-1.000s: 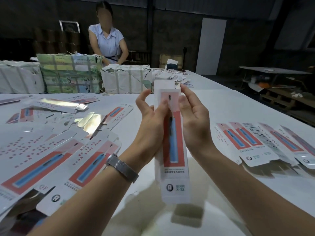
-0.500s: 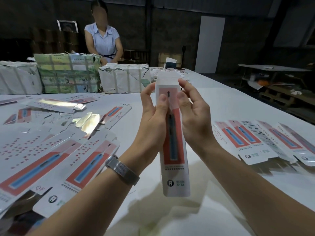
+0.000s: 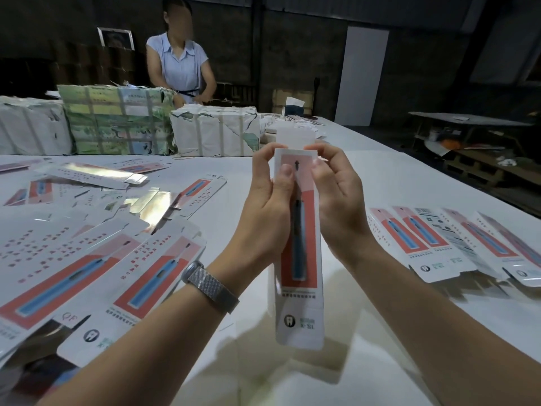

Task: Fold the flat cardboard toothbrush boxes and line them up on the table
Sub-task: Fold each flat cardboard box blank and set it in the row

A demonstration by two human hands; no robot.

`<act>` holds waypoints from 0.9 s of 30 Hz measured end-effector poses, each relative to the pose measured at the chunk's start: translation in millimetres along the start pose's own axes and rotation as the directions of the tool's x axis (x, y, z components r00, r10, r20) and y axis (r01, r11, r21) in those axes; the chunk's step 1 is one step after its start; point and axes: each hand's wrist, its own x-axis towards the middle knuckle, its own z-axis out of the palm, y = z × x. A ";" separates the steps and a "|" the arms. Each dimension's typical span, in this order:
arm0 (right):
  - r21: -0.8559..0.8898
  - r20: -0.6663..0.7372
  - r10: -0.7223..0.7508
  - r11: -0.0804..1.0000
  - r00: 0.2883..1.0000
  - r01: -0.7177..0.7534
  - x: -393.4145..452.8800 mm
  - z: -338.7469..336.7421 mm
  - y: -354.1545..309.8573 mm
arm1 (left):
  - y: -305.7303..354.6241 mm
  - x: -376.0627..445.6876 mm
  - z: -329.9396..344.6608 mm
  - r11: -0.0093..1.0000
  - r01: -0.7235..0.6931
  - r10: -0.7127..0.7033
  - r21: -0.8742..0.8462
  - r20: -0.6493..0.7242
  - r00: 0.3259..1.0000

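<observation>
I hold a white toothbrush box [image 3: 299, 288] with a red panel and a blue brush picture upright above the white table [image 3: 380, 177]. My left hand [image 3: 268, 200] grips its upper left edge, thumb on the front. My right hand [image 3: 336, 197] pinches the upper right edge, fingers curled at the top corner. The top flap [image 3: 295, 137] stands up behind my fingers. A pile of flat boxes [image 3: 87, 259] lies at the left. A row of folded boxes [image 3: 456, 244] lies at the right.
Wrapped bundles [image 3: 117, 121] stand along the table's far side, and a person [image 3: 178, 60] in a light blue shirt works behind them. More loose flat boxes [image 3: 87, 174] lie scattered at the far left. A dark bench [image 3: 468, 124] stands off to the right.
Both hands have slid up the box toward its top end, and the fingers have curled round the top corners. The box hangs a little lower in view.
</observation>
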 end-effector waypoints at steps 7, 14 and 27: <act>0.073 -0.075 0.041 0.997 0.996 -0.035 4.4 -5.2 2.9 | -2.3 -2.0 0.0 0.996 0.091 -0.092 0.017 0.044 0.995; 0.103 -0.051 0.155 0.983 0.987 -0.149 6.8 -6.8 0.6 | -6.6 -2.8 2.0 0.980 0.066 -0.079 0.189 0.065 0.995; 0.079 -0.105 0.197 0.979 0.975 -0.189 7.2 -13.4 -3.4 | -0.8 -2.1 -0.9 0.987 0.071 -0.098 0.145 0.186 0.978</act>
